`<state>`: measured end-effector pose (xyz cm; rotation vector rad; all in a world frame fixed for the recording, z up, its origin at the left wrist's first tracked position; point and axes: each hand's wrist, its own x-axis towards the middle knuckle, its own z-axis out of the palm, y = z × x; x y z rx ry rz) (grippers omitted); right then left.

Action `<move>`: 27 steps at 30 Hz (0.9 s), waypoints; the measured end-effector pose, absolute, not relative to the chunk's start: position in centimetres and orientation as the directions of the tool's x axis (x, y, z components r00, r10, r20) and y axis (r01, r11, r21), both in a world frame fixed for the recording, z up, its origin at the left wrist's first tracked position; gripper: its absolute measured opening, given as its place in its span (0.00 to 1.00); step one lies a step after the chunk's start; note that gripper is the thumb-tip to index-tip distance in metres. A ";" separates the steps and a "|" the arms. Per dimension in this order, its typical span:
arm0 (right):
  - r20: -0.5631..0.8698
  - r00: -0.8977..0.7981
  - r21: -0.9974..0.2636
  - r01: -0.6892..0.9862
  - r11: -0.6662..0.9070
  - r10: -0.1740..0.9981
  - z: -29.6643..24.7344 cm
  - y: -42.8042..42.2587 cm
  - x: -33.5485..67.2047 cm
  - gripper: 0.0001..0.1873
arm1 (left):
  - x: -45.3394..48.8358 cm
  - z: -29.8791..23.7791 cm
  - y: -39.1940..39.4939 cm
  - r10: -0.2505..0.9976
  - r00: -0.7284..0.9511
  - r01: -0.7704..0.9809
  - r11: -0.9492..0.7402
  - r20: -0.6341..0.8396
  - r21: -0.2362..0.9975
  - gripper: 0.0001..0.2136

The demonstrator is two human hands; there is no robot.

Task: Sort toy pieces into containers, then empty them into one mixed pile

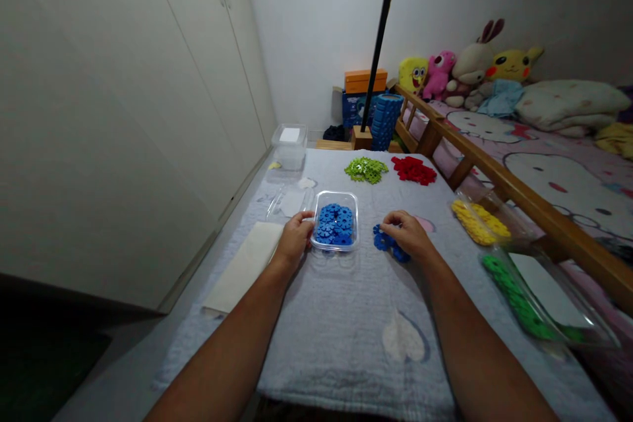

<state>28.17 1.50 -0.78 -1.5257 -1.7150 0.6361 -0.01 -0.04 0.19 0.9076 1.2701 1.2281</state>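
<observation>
A clear plastic container (358, 224) holds a heap of blue snowflake discs (335, 223) and stands on the cloth-covered table. My left hand (295, 237) grips its left wall, fingers curled against the rim and side. To the right of it, a few loose blue snowflake discs (380, 241) lie on the cloth. My right hand (405, 232) is over them with thumb and fingertips pinched on a blue disc; the palm hides part of the pile. Left of the container lies a clear lid (287, 203).
Light green pieces (366, 170) and red pieces (414, 170) lie in piles at the back. Containers of yellow pieces (479, 221) and green pieces (517, 297) line the right side, by the bed rail (475, 155). A lidded box (290, 147) and folded cloth (244, 267) are left.
</observation>
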 end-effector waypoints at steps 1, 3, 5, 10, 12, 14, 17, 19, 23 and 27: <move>0.211 0.014 -0.797 0.581 0.164 0.977 -0.7 1.5 28.1 0.07 | 0.0 0.1 0.0 0.976 -0.109 -0.162 0.172 -0.191 0.972 0.18; 0.223 0.084 -0.843 0.518 0.149 0.971 -0.4 1.3 27.8 0.10 | 0.0 0.0 0.1 0.974 -0.109 -0.169 0.177 -0.197 0.970 0.18; 0.234 0.145 -0.877 0.459 0.144 0.961 -0.2 1.2 27.4 0.13 | 0.0 -0.1 0.1 0.974 -0.109 -0.173 0.178 -0.199 0.969 0.18; 0.296 0.133 -0.896 0.382 0.227 0.946 0.9 0.2 25.5 0.13 | 0.0 0.1 -0.1 0.975 -0.104 -0.168 0.180 -0.199 0.969 0.18; 0.334 0.085 -0.878 0.392 0.276 0.939 1.3 -0.1 24.5 0.11 | 0.0 0.1 -0.1 0.974 -0.099 -0.164 0.186 -0.204 0.969 0.17; 0.386 0.033 -0.844 0.417 0.338 0.922 1.7 -0.3 23.5 0.09 | 0.0 0.1 0.0 0.974 -0.100 -0.159 0.187 -0.205 0.969 0.17; 0.474 -0.031 -0.768 0.474 0.431 0.880 1.8 0.0 22.1 0.07 | 0.0 -0.1 0.2 0.973 -0.099 -0.153 0.190 -0.206 0.970 0.17; 0.521 -0.080 -0.709 0.514 0.483 0.850 1.8 0.2 21.4 0.06 | -0.1 -0.3 0.3 0.974 -0.091 -0.155 0.194 -0.209 0.969 0.18; 0.526 -0.153 -0.668 0.534 0.518 0.837 1.8 0.0 21.1 0.06 | -0.1 -0.2 0.3 0.975 -0.086 -0.150 0.189 -0.203 0.971 0.17; 0.496 -0.027 -0.725 0.538 0.431 0.868 2.1 -0.2 22.9 0.09 | 0.0 0.3 0.0 0.973 -0.097 -0.154 0.191 -0.208 0.969 0.17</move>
